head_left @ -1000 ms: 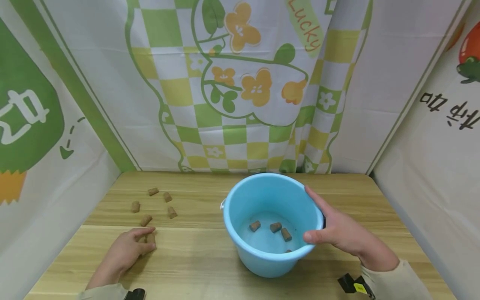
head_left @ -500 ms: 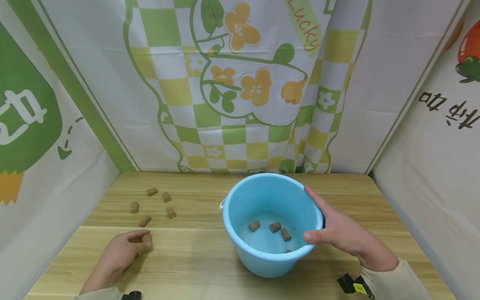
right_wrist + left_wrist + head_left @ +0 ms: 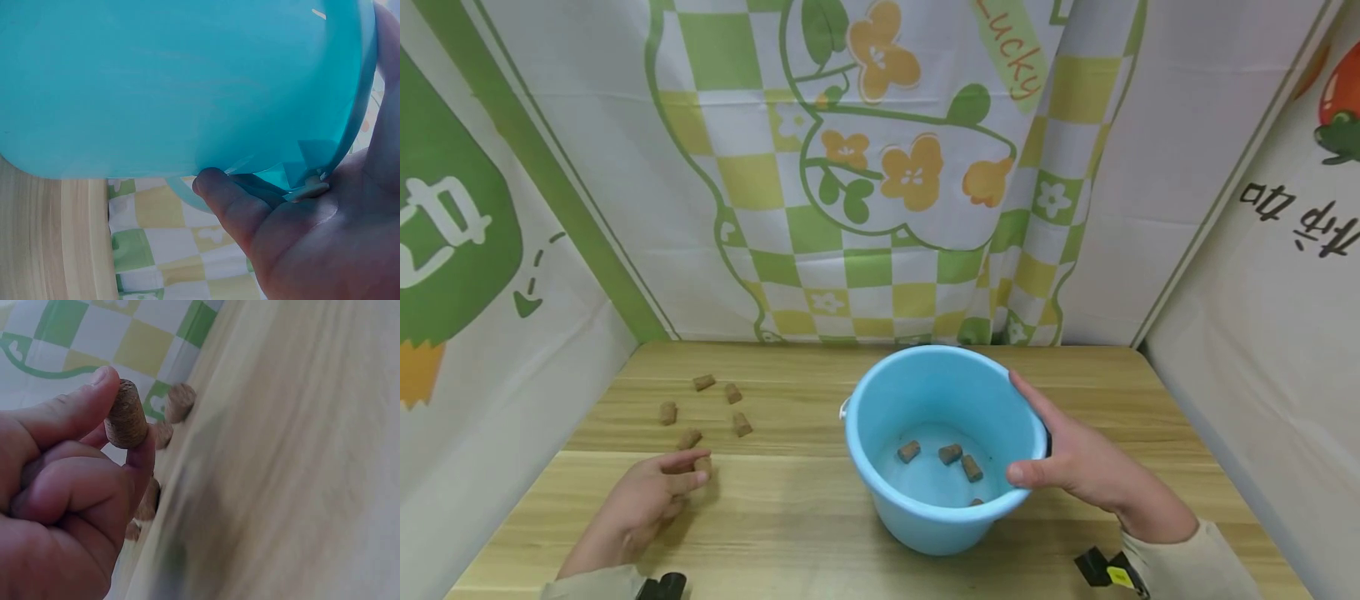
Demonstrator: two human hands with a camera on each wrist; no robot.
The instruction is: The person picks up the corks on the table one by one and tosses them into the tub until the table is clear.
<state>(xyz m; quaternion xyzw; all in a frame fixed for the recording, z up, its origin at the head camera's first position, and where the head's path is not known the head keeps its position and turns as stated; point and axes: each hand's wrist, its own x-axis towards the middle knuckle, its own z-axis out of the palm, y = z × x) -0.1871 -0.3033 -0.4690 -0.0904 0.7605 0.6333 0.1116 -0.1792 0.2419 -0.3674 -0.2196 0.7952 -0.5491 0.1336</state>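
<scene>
My left hand pinches a brown cork between thumb and fingertips, above the left part of the table. Its other fingers curl toward the palm in the left wrist view. Several corks lie just beyond it, the nearest cork right by my knuckles. A light blue bucket stands upright at the centre right with several corks inside, one being this cork. My right hand grips the bucket's right rim, thumb over the edge and fingers along the outside, as the right wrist view also shows.
The wooden table ends at a patterned curtain behind and printed cloth walls on both sides. A white handle joint sticks out at the bucket's left side. Farther corks, such as this cork, lie near the back left.
Of the corks by my left hand, one is now pinched and lifted off the table. The hand has turned slightly and risen. My right hand and the bucket have stayed put.
</scene>
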